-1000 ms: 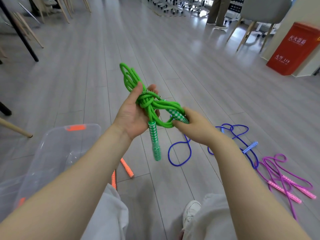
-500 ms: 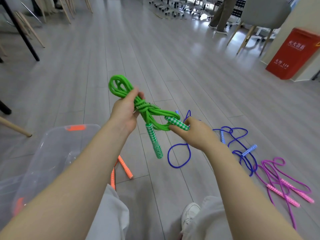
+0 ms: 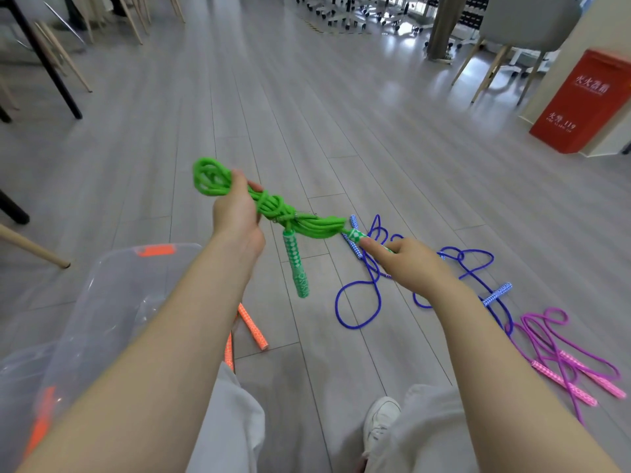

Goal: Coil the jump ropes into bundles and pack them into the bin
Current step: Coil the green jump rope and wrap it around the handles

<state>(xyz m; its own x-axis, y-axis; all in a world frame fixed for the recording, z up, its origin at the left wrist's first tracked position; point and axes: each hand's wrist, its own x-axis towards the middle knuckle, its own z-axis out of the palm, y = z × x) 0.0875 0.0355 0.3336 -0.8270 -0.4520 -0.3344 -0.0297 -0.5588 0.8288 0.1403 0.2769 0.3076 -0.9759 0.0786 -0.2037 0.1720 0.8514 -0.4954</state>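
A coiled green jump rope (image 3: 273,206) stretches between my hands above the floor. My left hand (image 3: 237,213) grips the bundle near its looped end. My right hand (image 3: 408,264) holds one green checkered handle (image 3: 356,235), pulling the wrap taut. The other green handle (image 3: 297,268) hangs down from the knot. A clear plastic bin (image 3: 102,302) with orange latches stands at the lower left. On the floor lie a loose blue rope (image 3: 368,295), a purple rope with pink handles (image 3: 560,356) and orange handles (image 3: 252,326) beside the bin.
A red box (image 3: 580,100) stands at the right wall. Chair legs (image 3: 491,70) and a person's legs (image 3: 440,29) are at the back right. Black and wooden table legs (image 3: 44,63) stand at the left. My white shoe (image 3: 380,421) is at the bottom.
Both hands moved apart: the left hand tilted the bundle to the left, the right hand pulled its handle down and right, so the wrapped rope drew tighter.
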